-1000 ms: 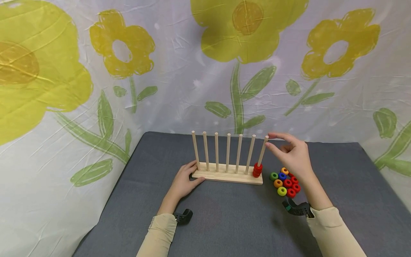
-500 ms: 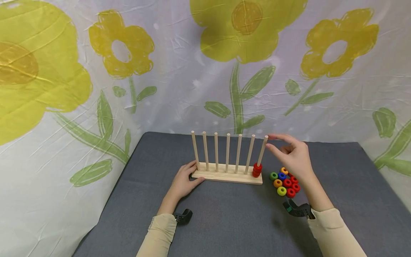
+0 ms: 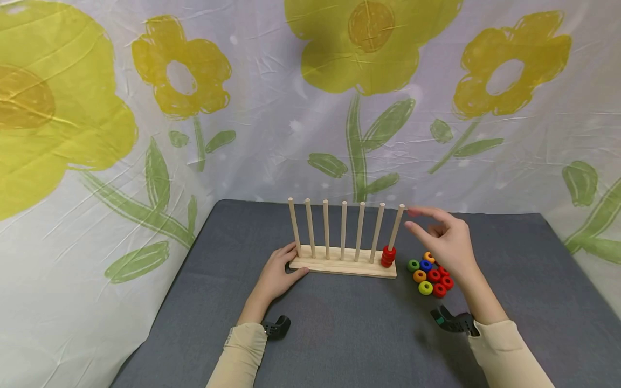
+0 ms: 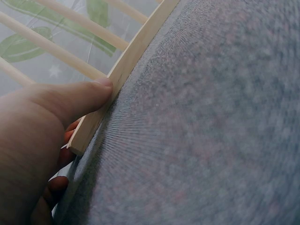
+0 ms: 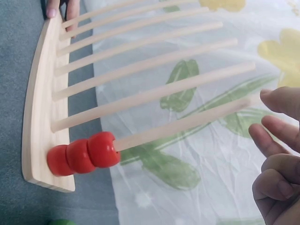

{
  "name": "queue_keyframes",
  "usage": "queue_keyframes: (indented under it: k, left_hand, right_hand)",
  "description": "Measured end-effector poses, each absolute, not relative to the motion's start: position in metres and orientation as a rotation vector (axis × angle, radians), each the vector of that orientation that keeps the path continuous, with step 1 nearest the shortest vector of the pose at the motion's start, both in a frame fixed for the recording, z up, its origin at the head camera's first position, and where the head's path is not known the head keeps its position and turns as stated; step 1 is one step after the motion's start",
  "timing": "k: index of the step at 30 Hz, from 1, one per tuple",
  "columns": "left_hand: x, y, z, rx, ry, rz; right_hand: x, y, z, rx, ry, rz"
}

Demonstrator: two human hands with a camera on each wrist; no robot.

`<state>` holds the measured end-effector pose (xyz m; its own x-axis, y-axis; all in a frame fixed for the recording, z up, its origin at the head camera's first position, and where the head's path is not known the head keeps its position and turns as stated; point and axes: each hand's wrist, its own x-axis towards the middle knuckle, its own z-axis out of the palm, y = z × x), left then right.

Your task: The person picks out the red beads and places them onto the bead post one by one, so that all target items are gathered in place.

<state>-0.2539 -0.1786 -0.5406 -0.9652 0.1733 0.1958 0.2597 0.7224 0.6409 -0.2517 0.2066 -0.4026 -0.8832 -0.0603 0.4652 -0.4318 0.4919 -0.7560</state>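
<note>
A pale wooden peg stand [image 3: 339,264] with a row of upright pegs lies across the dark cloth. Three red beads [image 5: 79,155] are stacked at the foot of its rightmost peg [image 5: 187,122]; the other pegs carry none. My left hand [image 3: 276,275] grips the left end of the base, thumb [image 4: 89,96] against the front edge and fingers behind it, partly hidden. Beside the top of the rightmost peg, my right hand [image 3: 448,240] is raised with thumb and forefinger apart, holding nothing.
Loose beads lie right of the stand, below my right hand: several red beads [image 3: 439,290], a blue bead [image 3: 426,265], a green bead [image 3: 413,265], a yellow bead [image 3: 425,288] and orange beads [image 3: 419,276]. A flowered cloth [image 3: 271,134] hangs behind the table.
My right hand has drawn slightly right, away from the top of the rightmost peg, and its thumb and forefinger now stand clear of it. My left hand and the stand have stayed put.
</note>
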Motion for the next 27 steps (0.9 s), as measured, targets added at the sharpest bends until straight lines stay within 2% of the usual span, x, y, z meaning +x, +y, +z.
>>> queue_keyframes:
  k: [27]
  left_hand:
    - [-0.254, -0.179, -0.541, -0.347, -2.800, -1.069]
  right_hand:
    - [-0.238, 0.225, -0.428, 0.336, -2.441, 1.313]
